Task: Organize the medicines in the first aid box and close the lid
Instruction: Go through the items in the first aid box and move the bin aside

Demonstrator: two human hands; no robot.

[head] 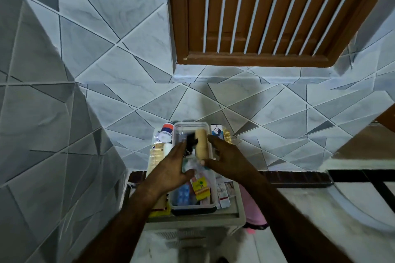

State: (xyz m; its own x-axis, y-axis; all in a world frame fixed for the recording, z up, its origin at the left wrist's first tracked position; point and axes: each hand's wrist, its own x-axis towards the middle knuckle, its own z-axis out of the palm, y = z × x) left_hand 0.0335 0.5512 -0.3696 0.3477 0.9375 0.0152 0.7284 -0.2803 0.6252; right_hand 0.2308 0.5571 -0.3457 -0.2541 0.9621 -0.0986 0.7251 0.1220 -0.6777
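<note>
Box: pale rectangular plastic first aid box (203, 219) under both grips, with a translucent tray (192, 204) of packets inside.
Roll: matte beige cylindrical bandage roll (202, 145), between the grips.
Right grip (226, 160): thumb and forefinger pinch the roll's ends.
Left grip (171, 168): fingers fairly straight over a clear crinkly packet (190, 165); blur hides any hold.

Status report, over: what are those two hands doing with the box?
Right hand pinching beige cylindrical roll in clear plastic tray. Left hand at blurred black item, grip unclear. Grey first aid box open, crowded.
</note>
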